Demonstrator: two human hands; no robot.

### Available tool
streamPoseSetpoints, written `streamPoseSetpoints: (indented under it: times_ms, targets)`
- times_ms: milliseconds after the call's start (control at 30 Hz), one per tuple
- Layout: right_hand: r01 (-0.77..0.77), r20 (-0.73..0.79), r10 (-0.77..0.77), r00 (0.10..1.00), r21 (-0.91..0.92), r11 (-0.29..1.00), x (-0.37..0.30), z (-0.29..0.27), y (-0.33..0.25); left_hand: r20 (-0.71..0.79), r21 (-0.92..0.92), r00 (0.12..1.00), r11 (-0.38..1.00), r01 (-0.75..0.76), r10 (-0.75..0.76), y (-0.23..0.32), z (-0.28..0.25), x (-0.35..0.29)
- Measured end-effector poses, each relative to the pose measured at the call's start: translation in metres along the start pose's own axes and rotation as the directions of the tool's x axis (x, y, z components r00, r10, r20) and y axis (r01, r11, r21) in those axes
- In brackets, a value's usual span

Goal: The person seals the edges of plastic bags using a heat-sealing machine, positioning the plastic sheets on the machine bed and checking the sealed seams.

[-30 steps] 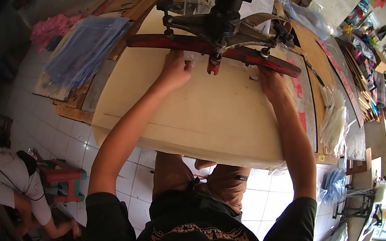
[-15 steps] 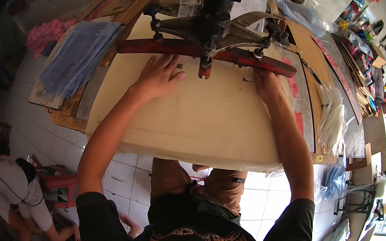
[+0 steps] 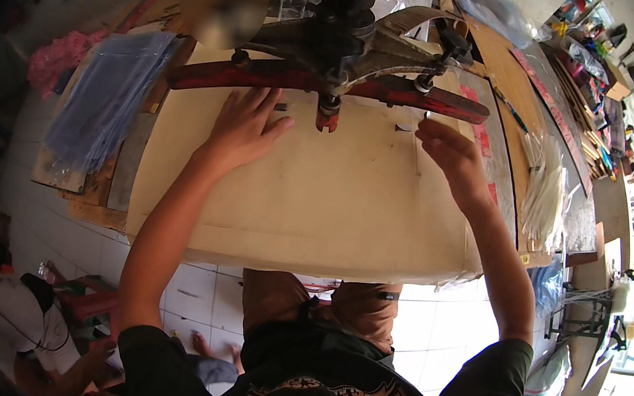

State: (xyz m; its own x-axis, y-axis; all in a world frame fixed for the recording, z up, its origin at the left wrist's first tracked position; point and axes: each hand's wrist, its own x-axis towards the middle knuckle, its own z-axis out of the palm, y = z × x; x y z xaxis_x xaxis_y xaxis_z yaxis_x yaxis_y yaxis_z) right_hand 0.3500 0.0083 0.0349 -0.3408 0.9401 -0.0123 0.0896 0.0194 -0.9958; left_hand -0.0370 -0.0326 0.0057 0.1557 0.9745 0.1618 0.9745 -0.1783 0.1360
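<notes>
Left hand (image 3: 245, 127) flat, fingers spread toward 12 o'clock; right hand (image 3: 449, 155) raised, fingers loosely curled, both arms extended.

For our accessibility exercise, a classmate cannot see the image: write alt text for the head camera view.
Seen from above, a person's left hand lies flat on a large tan board, while the right hand hovers with fingers curled below a red bar of a dark metal press. Blue plastic sheets lie at left; another person crouches on the tiled floor.
</notes>
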Motion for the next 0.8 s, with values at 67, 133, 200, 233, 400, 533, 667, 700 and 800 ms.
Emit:
streamPoseSetpoints:
  times_ms: [67, 133, 200, 233, 400, 533, 667, 700, 800]
  targets:
    - [0.149, 0.011, -0.179, 0.984, -0.606, 0.781, -0.009, 0.008, -0.013, -0.006, 0.009, 1.0, 1.0, -0.005, 0.006, 0.002, 0.0, 0.0]
    - [0.302, 0.111, -0.331, 0.937, -0.734, 0.609, 0.001, 0.016, -0.018, -0.007, 0.017, 1.0, 1.0, -0.008, 0.008, 0.001, 0.0, 0.0]
    - [0.403, 0.199, -0.414, 0.888, -0.769, 0.496, 0.015, 0.016, -0.012, -0.01, 0.015, 1.0, 1.0, -0.014, 0.014, -0.001, 0.001, 0.001]
    - [0.388, 0.223, -0.395, 0.891, -0.826, 0.408, 0.02, 0.013, -0.007, -0.011, 0.005, 1.0, 1.0, -0.021, 0.021, -0.003, 0.002, 0.001]
    - [0.279, 0.242, -0.238, 0.941, -0.951, 0.133, 0.024, 0.012, 0.002, -0.026, -0.11, 0.999, 0.993, -0.032, 0.029, -0.007, -0.001, -0.003]
    - [0.26, 0.222, -0.237, 0.946, -0.955, 0.14, 0.016, 0.009, 0.001, -0.097, -0.2, 0.989, 0.972, -0.127, 0.109, -0.005, -0.007, -0.001]
    - [0.276, 0.238, -0.253, 0.938, -0.953, 0.127, 0.013, 0.011, 0.0, -0.072, -0.171, 0.99, 0.976, -0.136, 0.125, -0.005, -0.017, -0.009]
    - [0.283, 0.245, -0.257, 0.935, -0.951, 0.124, 0.012, 0.011, 0.0, -0.07, -0.173, 0.99, 0.976, -0.133, 0.123, -0.003, -0.018, -0.01]
    - [0.288, 0.252, -0.258, 0.933, -0.951, 0.112, 0.008, 0.014, -0.003, -0.076, -0.189, 0.99, 0.973, -0.135, 0.122, -0.003, -0.018, -0.01]
